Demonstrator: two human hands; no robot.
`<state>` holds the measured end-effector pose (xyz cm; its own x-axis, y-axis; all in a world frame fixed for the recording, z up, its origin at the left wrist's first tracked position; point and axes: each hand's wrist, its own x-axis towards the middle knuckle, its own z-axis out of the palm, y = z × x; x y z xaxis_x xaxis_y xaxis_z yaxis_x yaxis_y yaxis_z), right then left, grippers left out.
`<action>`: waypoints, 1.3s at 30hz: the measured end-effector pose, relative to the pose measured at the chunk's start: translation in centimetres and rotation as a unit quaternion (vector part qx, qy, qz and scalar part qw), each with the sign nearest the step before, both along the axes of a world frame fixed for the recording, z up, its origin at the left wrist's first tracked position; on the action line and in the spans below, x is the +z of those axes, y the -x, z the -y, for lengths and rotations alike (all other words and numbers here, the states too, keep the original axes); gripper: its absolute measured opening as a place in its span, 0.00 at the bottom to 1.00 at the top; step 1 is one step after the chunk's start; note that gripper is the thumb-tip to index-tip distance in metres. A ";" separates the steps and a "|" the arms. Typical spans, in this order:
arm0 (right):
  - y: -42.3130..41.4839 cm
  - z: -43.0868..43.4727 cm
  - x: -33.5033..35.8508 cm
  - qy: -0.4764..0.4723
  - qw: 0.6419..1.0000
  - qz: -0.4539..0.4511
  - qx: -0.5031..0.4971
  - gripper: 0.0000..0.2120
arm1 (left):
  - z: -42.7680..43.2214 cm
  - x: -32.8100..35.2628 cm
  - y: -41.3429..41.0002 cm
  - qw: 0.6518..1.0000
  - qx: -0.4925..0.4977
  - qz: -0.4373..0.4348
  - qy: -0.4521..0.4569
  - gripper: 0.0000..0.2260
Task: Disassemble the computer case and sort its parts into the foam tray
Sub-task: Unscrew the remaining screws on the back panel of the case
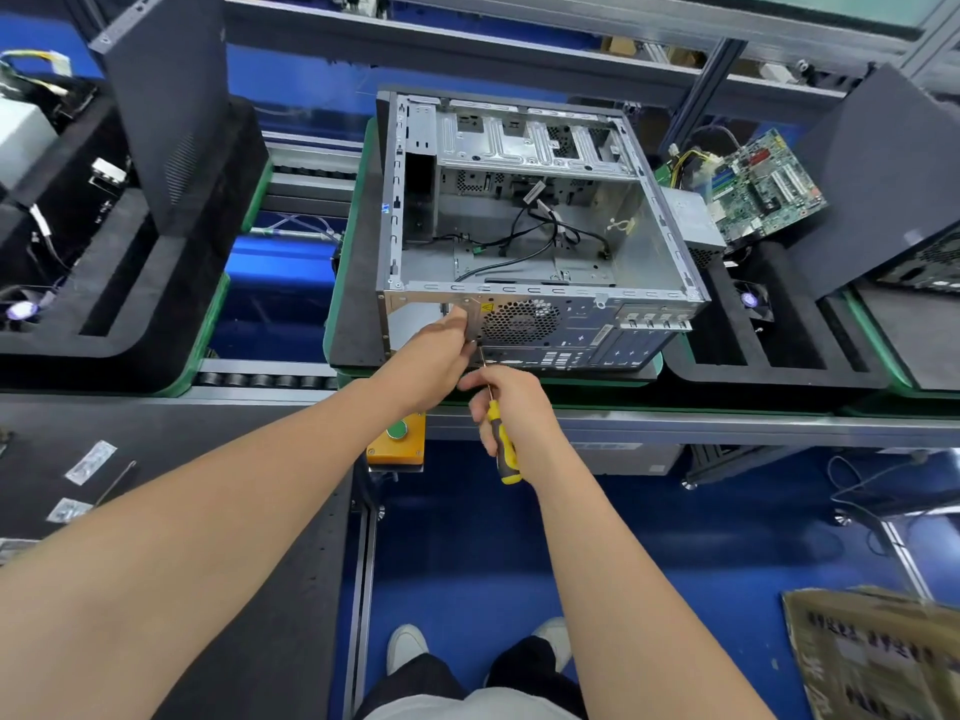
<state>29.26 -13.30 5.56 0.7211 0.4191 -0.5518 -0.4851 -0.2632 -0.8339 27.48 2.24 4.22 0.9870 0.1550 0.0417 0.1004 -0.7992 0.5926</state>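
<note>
The open metal computer case (524, 210) lies on its side on a black pad, its rear panel facing me, with loose black cables inside. My left hand (441, 350) presses against the rear panel beside the round fan grille (519, 320), fingers curled at the panel's edge. My right hand (506, 407) grips a yellow-and-black screwdriver (505, 446), whose thin shaft points up to the rear panel just under the left hand. The black foam tray (789, 330) to the right holds a green motherboard (763, 184), a grey power supply (696, 220) and a small fan (750, 301).
A second foam tray (130, 283) at the left carries a dark side panel (171, 101) standing upright. Another dark panel (883, 184) leans at the right. A yellow button box (397, 439) hangs under the conveyor edge. Small bags (88, 462) lie on the near-left bench. A cardboard box (878, 657) sits bottom right.
</note>
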 end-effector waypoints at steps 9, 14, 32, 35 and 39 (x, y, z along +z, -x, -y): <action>1.5 1.0 -1.4 -0.506 0.745 -0.427 -0.080 0.16 | -0.2 0.3 0.2 1.000 -0.008 0.006 0.016 0.06; 1.4 0.4 -0.9 -0.365 0.883 -0.281 -0.086 0.13 | -0.2 0.4 0.2 1.000 -0.017 0.003 0.002 0.05; 0.8 -0.4 -0.4 0.123 0.972 0.199 0.013 0.14 | -0.2 0.1 0.1 1.000 -0.007 0.003 -0.002 0.06; -0.1 0.0 -0.1 -0.014 1.000 -0.005 -0.012 0.14 | -0.3 0.2 0.0 1.000 -0.010 -0.001 0.003 0.04; 0.0 0.8 -0.5 -0.185 0.973 -0.137 -0.037 0.13 | -0.2 0.3 0.2 1.000 -0.009 -0.002 0.010 0.04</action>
<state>29.30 -14.13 5.03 0.6035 0.5783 -0.5490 -0.7085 0.0732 -0.7019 27.33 2.40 4.54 0.9898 0.1379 0.0346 0.0888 -0.7892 0.6078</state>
